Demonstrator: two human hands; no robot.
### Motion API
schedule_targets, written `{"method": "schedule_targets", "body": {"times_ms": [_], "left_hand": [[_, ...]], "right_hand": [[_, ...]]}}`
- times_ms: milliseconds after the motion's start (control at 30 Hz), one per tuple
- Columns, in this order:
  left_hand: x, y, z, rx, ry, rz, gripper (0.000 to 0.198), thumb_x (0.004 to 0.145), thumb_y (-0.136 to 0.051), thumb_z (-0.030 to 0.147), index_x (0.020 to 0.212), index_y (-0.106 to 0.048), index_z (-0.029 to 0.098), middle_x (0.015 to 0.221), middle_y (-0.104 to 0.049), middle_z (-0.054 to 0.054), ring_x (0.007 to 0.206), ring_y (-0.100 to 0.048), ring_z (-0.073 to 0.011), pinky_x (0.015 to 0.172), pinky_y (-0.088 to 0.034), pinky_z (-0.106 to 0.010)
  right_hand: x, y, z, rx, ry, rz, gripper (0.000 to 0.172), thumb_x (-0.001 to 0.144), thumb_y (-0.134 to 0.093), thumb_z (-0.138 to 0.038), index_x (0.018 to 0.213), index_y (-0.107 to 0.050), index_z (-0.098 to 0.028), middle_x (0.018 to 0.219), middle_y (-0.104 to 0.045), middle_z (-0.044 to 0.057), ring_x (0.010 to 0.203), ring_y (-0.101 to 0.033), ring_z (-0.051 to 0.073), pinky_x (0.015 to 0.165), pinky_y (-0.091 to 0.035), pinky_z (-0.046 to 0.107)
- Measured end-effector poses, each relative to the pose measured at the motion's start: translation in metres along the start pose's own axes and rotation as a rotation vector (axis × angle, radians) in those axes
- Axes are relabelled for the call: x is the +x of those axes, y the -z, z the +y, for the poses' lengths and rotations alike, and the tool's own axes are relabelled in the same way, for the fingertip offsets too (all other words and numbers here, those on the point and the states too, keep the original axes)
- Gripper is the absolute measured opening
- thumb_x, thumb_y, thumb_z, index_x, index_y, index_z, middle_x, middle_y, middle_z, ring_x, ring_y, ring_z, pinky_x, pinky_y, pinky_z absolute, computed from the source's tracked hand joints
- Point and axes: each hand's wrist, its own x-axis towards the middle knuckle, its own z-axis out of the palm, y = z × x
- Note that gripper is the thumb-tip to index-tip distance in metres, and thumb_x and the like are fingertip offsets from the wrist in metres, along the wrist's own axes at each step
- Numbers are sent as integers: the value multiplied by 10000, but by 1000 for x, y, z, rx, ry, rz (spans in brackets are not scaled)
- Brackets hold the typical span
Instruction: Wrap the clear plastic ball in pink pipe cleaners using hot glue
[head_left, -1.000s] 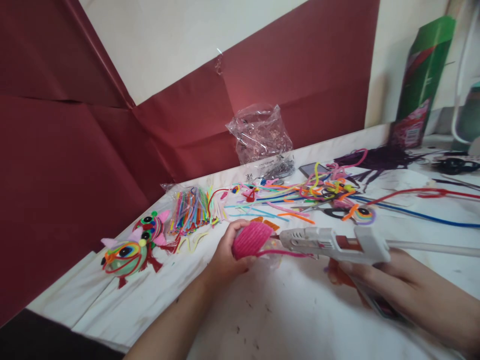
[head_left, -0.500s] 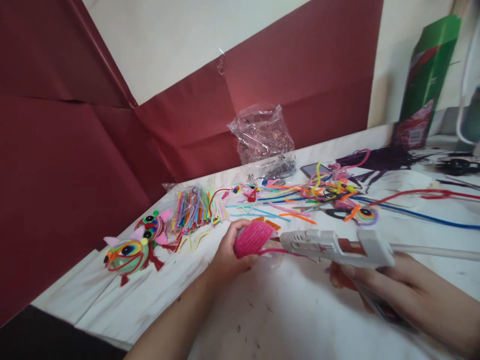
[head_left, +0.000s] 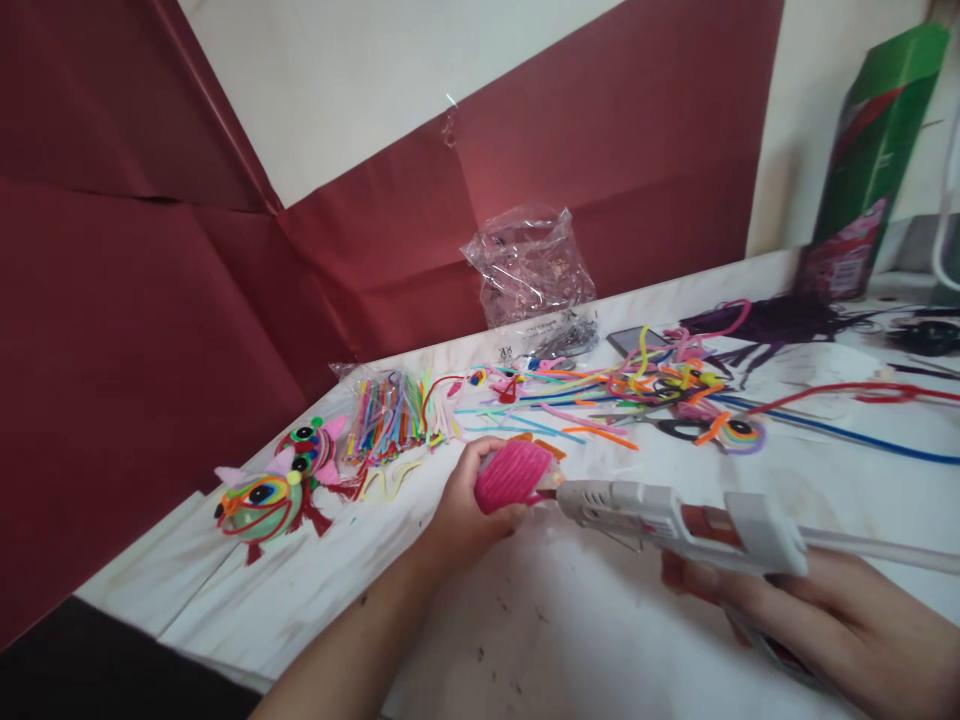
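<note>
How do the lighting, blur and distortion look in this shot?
Head view: bright glints on the clear plastic bag; head view: soft shadow on the white table near the right hand, which looks slightly smeared; head view: the green box leans, perhaps from camera tilt or wide-angle stretch.

Across the back swept a dark red covering (head_left: 615,150), creased and faintly shiny, bending sharply on the left, with a pale wall (head_left: 420,80) rising above it and another pale stretch (head_left: 787,150) showing off to the right! Below, the white, grey-streaked tabletop (head_left: 570,630) ran back to meet it, a seam cutting across its left end, all in soft, muted light. Down at lower left sat a dark patch (head_left: 112,670), possibly floor, too murky to call.
</note>
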Motion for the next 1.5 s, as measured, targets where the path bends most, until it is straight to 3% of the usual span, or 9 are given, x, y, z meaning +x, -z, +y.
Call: {"method": "schedule_targets", "body": {"times_ms": [100, 200, 367, 600, 700, 933, 1100, 1300, 1500], "left_hand": [[0, -1, 1, 5, -6, 5, 674, 619, -773, 486, 1144, -457, 204, 1079, -571, -68, 924, -573, -232, 786, -456, -326], [0, -1, -1, -12, 9, -1, 710, 616, -772, 502, 1166, -443, 196, 1077, -574, -81, 903, -584, -234, 752, -464, -322], [-1, -1, -2, -49, 2, -10, 728, 612, -773, 512, 1179, -435, 204, 1090, -582, -81, 922, -594, -240, 757, -468, -321], [-1, -3, 1, 6, 14, 29, 689, 609, -778, 468, 1156, -453, 205, 1047, -588, -67, 870, -594, -225, 703, -473, -306], [-1, -3, 2, 15, 13, 33, 687, 602, -777, 472, 1152, -461, 206, 1071, -588, -74, 929, -593, -249, 749, -478, -329], [1, -5, 8, 33, 36, 40, 688, 583, -793, 447, 1134, -464, 199, 1086, -579, -83, 955, -584, -265, 781, -476, -352], [2, -5, 5, 37, 34, 42, 710, 578, -803, 474, 1150, -475, 209, 1134, -563, -85, 1002, -568, -278, 823, -465, -362], [2, -2, 2, 38, 24, 45, 671, 604, -788, 446, 1147, -470, 215, 1126, -557, -71, 999, -564, -268, 830, -457, -358], [2, -3, 1, 14, 35, 32, 667, 602, -791, 410, 1151, -463, 217, 1106, -556, -67, 955, -570, -249, 784, -459, -334]], "right_hand": [[1, 1, 2, -33, -27, 12, 486, 757, -449, -696, 668, -784, -355, 691, -775, 3, 603, -713, 257, 810, -562, 359], [5, 3, -3, -38, -72, 28, 466, 718, -465, -685, 633, -785, -356, 773, -786, 11, 692, -737, 279, 693, -594, 342], [8, 6, -11, -20, -86, 34, 436, 674, -473, -663, 577, -775, -364, 701, -777, 9, 627, -736, 284, 551, -599, 326], [-2, 2, 2, -34, -29, 31, 488, 749, -454, -695, 721, -799, -351, 632, -757, 10, 561, -700, 262, 693, -591, 346], [0, 1, 5, -7, -50, 35, 516, 735, -442, -723, 675, -793, -349, 749, -781, 12, 648, -722, 274, 661, -593, 328], [0, 1, 0, -48, -38, -6, 480, 749, -450, -706, 688, -781, -364, 649, -765, -6, 541, -692, 263, 595, -588, 315], [-2, 1, -1, -82, -12, 5, 456, 760, -452, -683, 703, -781, -372, 577, -741, -17, 487, -673, 265, 655, -592, 343], [-3, 0, 1, -14, -55, 22, 464, 734, -473, -686, 657, -781, -349, 727, -779, 0, 641, -718, 291, 690, -592, 340], [-3, 0, 1, -10, -81, -28, 472, 725, -484, -690, 699, -789, -330, 579, -743, 4, 483, -669, 262, 559, -592, 327]]}}
